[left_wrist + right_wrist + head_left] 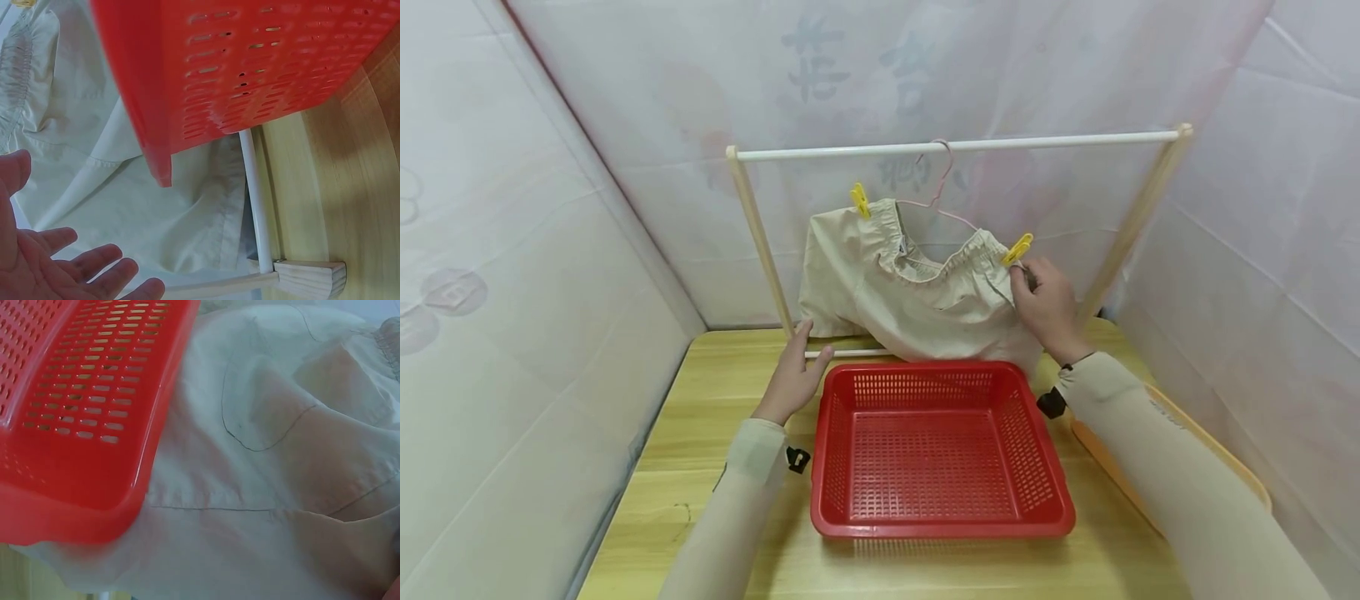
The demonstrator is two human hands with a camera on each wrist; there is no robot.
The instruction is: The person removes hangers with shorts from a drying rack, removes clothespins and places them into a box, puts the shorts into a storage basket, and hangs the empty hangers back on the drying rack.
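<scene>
Cream shorts (917, 308) with a gathered elastic waistband hang from a pink wire hanger (937, 196) on a white rail. Yellow clothespins sit at both ends of the waistband, one on the left (860, 201) and one on the right (1017, 249). My right hand (1048, 308) pinches the shorts' waist corner just below the right clothespin; its fingertips are partly hidden. Low by the left leg of the shorts, my left hand (793, 379) holds nothing, its fingers spread. The left wrist view shows that palm (37, 269) beside the hanging fabric.
A red perforated basket (943, 531) stands in front of the shorts, between my forearms. The wooden rack's posts rise at left (760, 237) and right (1131, 221). An orange tray (1217, 450) lies partly under my right forearm. Fabric walls (535, 250) enclose the wooden table (677, 450).
</scene>
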